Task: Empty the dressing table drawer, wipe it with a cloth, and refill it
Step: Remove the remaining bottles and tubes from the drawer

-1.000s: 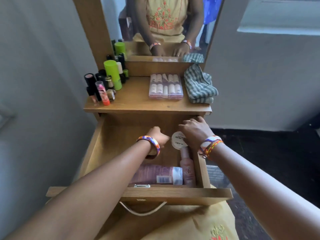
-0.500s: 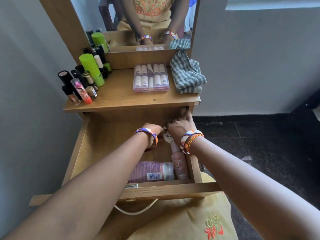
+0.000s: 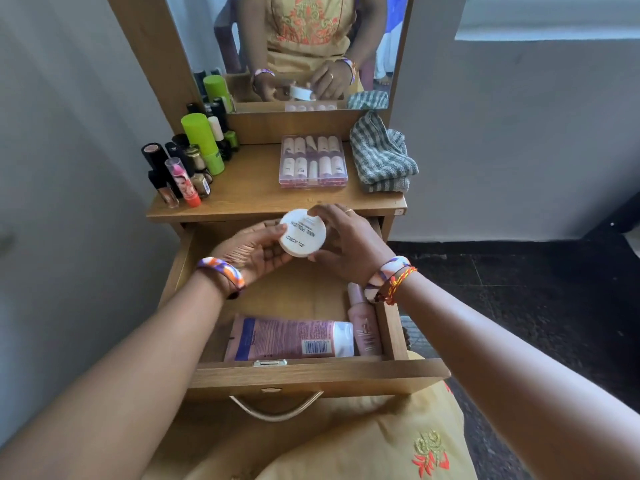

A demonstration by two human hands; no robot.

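Both hands, left (image 3: 254, 249) and right (image 3: 349, 242), grip a round white jar (image 3: 302, 232) above the rear edge of the open drawer (image 3: 311, 377). A pink tube (image 3: 289, 339) and bottle (image 3: 363, 327) lie in the drawer's front right corner; the cloth (image 3: 381, 154) sits at the tabletop's rear right corner.

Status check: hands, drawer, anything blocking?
Both hands, left hand and right hand, hold white jar over drawer. Tube, pink bottle inside. Nothing blocking.

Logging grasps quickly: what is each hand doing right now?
Left hand: holding the round white plastic jar, fingers curled on its left edge.
Right hand: holding the same jar from the right.
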